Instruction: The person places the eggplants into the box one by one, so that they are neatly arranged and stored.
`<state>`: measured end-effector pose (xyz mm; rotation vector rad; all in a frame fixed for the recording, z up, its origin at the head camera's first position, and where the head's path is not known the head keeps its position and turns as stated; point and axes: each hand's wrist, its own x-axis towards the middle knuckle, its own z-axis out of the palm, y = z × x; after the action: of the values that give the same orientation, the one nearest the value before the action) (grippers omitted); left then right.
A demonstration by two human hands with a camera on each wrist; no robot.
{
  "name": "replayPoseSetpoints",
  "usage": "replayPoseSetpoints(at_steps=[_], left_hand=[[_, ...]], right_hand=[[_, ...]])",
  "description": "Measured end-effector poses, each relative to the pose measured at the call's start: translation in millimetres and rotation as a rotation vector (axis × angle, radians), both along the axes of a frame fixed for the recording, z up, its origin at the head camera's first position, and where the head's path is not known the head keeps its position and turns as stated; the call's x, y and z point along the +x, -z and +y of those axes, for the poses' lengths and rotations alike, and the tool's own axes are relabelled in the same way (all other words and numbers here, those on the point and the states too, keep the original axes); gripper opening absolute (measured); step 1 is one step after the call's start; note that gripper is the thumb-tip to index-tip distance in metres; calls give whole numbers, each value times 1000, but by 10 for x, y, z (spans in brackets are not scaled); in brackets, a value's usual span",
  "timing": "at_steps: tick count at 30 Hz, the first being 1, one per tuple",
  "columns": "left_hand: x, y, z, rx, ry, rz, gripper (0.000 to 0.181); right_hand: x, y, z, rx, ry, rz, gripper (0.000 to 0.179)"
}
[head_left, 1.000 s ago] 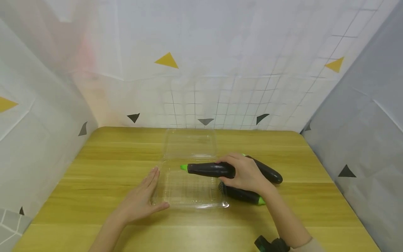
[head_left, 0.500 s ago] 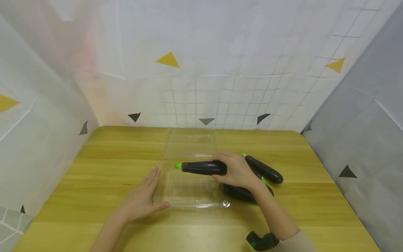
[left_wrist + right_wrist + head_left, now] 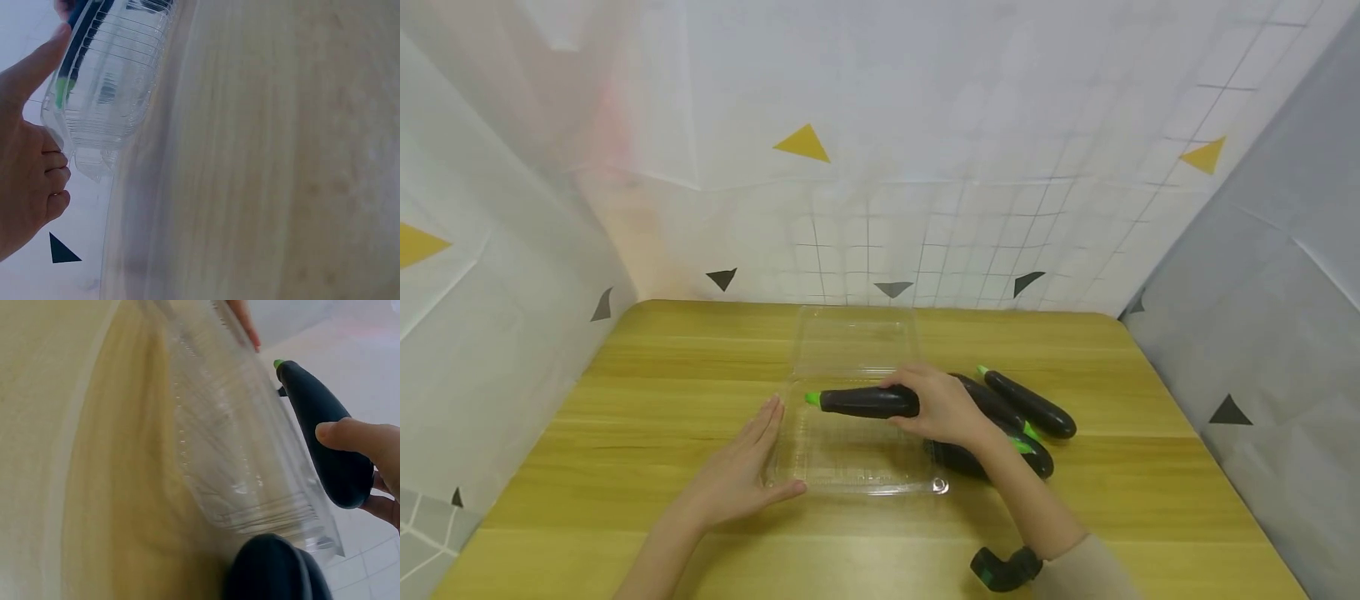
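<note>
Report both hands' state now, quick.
Left hand: open, flat against the clear container.
Right hand: gripping an eggplant above the container.

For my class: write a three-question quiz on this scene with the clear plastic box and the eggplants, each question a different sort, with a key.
1. True or false: the right hand grips an eggplant above the clear box.
2. Multiple choice: where is the left hand? A. flat on the table against the box's left edge; B. lifting the lid; C. holding an eggplant.
3. Fill in: the held eggplant's stem tip is coloured ____.

Key
1. True; the right wrist view shows the thumb and fingers round it.
2. A; its straight fingers lie beside the box on the wooden table.
3. Green. More eggplants lie on the table to the right of the box.
</note>
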<state>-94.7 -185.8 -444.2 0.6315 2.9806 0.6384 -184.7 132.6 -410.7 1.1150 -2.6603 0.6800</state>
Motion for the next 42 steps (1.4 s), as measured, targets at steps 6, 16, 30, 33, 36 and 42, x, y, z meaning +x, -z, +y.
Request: replayPoseSetpoints(at_steps=[6,16,30,33,36,42], left_hand=[[-1,5,-4,-1,1,2,110],[-2,1,10,2,3,-6,110],[-3,-15,11,12,6,-15,110],[-3,-16,11,14,8,-13,110],[-3,-17,7,20,5,-15,110],[-2,-25,5,20,3,-18,110]], right_hand=[[-28,125,-93,69,54,-5,49],[-24,326,-163,190,70,56,48],[-7,305,-233,238,126,98,54],[-2,294,-222,249,138,101,60],[9,277,-201,247,139,117,67],[72,217,-150,198,150,108,72]])
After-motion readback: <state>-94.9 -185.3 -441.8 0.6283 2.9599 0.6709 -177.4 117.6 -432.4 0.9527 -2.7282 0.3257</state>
